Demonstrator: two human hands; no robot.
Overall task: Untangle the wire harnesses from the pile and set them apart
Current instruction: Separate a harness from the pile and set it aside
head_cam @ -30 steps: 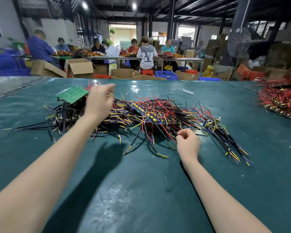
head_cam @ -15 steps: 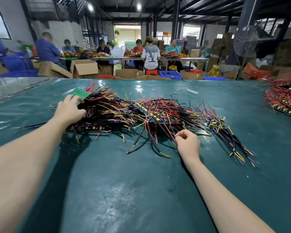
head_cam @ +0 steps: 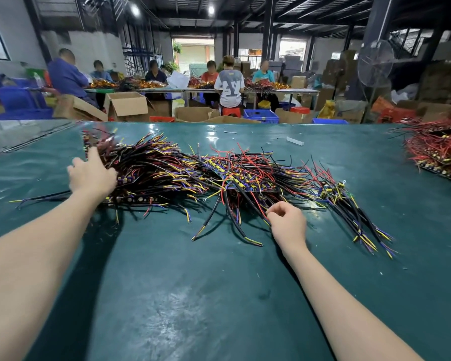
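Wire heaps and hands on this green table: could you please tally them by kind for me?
Mixed-colour wire pile: 1
Mostly red wire pile: 1
Hands: 2, the left hand and the right hand
White scrap: 1
Total: 5

Wire pile (head_cam: 206, 175) on table (head_cam: 193, 295), second pile (head_cam: 438, 149) right.

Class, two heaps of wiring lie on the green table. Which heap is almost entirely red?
The smaller heap at the table's far right edge, out of both hands' reach. The large central pile mixes black, yellow, blue and red wires.
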